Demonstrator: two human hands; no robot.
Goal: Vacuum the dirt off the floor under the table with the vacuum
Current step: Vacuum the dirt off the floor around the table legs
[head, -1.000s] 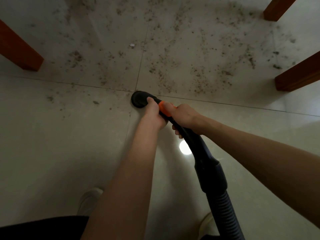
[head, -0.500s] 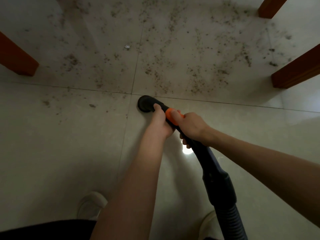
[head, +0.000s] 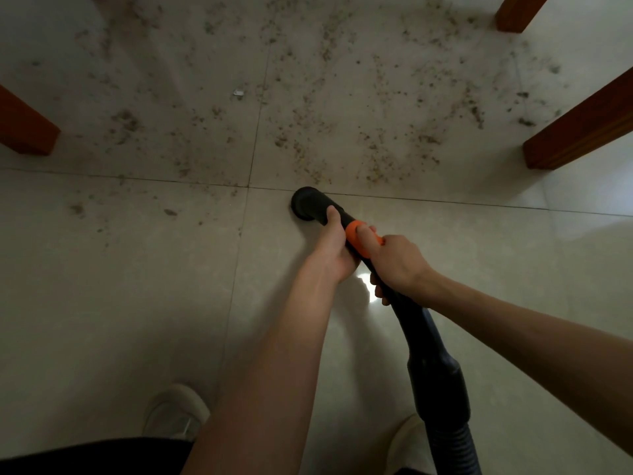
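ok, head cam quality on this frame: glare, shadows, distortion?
Head view: dim overall. One blown-out glare spot on the glossy floor just under the two hands, beside the vacuum tube. Soft shadow under the table darkens the dirt. Wide-angle bend: table legs splay outward and grout lines curve. Forearms are soft at the bottom edge; the nozzle is sharp.

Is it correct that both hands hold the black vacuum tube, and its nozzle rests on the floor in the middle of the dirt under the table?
Not quite. The head view shows the left hand and right hand holding the vacuum tube, but its nozzle rests at the near edge of the dirt, on mostly clean floor.
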